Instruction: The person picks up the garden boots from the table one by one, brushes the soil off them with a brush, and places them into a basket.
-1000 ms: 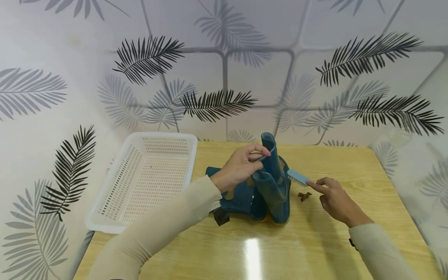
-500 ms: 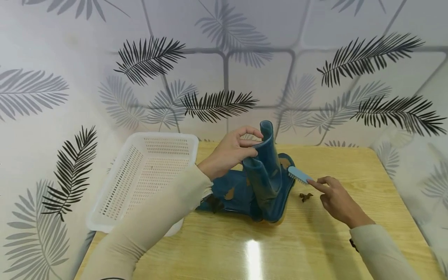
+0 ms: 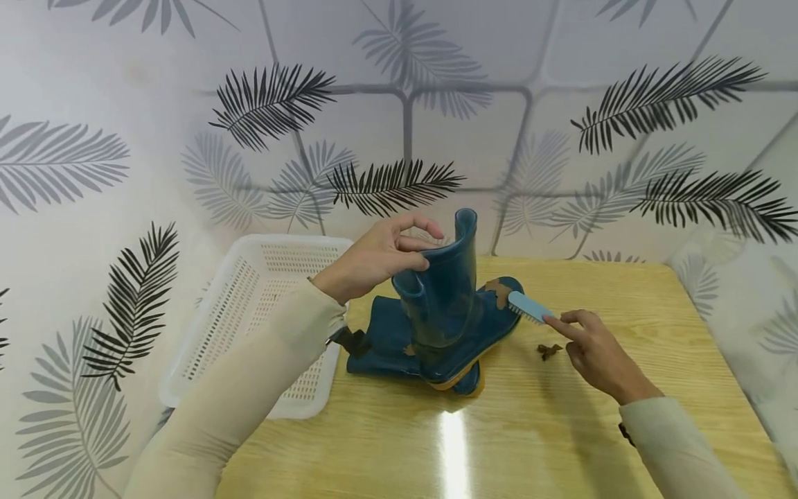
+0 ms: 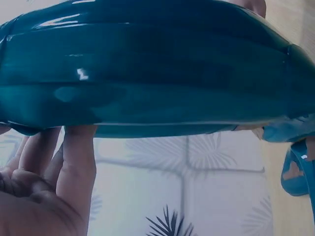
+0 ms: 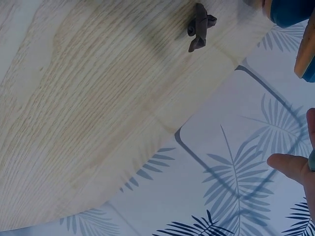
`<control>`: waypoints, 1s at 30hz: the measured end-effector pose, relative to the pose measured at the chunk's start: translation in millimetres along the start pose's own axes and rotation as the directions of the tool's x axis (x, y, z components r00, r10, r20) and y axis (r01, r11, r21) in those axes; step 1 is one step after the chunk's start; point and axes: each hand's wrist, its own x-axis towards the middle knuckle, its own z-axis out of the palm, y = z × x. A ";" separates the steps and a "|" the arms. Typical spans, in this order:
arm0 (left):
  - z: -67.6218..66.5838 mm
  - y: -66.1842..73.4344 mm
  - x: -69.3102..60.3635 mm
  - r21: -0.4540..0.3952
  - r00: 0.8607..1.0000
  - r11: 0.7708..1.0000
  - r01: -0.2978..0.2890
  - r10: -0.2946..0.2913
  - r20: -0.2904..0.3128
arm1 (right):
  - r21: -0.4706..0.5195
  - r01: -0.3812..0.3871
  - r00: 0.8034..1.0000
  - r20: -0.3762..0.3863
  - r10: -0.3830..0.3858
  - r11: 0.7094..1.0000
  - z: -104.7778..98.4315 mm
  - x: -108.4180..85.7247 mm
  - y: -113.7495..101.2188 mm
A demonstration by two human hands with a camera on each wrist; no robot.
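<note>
A dark blue rubber boot [image 3: 445,298] stands nearly upright, its toe pointing right, with a brown patch [image 3: 497,291] on the toe. My left hand [image 3: 383,255] pinches the rim of its shaft; the left wrist view shows the shaft [image 4: 147,73] close up beside the fingers [image 4: 76,162]. In my right hand [image 3: 598,357] I hold a light blue brush [image 3: 528,305], bristles down, its head at the boot's toe. A second blue boot [image 3: 386,326] lies on its side on the table, partly hidden under the first.
A white perforated plastic basket [image 3: 293,240] stands on the left, partly behind my left sleeve. A small twisted brown piece [image 3: 548,351] lies on the wooden table [image 3: 605,291] near the brush. The patterned wall [image 3: 449,138] rises behind the table's far edge.
My left hand has moved left and up with the boot, turning it so the toe points right and the brown patch shows. My right hand and the brush have barely moved.
</note>
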 end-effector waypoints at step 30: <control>-13.4 -27.9 -10.5 -0.118 0.996 0.990 0.073 -0.078 -0.032 | -0.039 0.114 0.993 -0.006 -0.114 0.993 -0.7 10.2 6.0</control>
